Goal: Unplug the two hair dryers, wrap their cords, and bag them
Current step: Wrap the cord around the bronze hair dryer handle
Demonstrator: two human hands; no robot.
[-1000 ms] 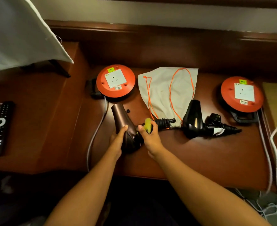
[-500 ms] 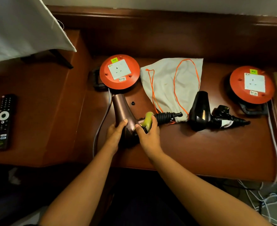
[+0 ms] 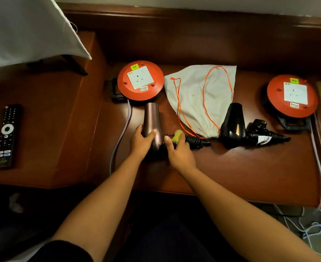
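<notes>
Bronze metallic hair dryer (image 3: 153, 121): unplugged, cord wrapped, left hand (image 3: 140, 142) and right hand (image 3: 178, 151) closed on it; unbagged; beige drawstring cloth bag (image 3: 197, 95) at 2 o'clock; black hair dryer (image 3: 233, 123) likewise unbagged

We note a polished reddish-brown wooden desk (image 3: 240, 173) with a raised back ledge (image 3: 193, 21), pale wall (image 3: 212, 4) above, dim warm lighting, dark floor below.

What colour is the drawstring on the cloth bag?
Orange, against the pale grey bag; head view shows the drawstring.
</notes>
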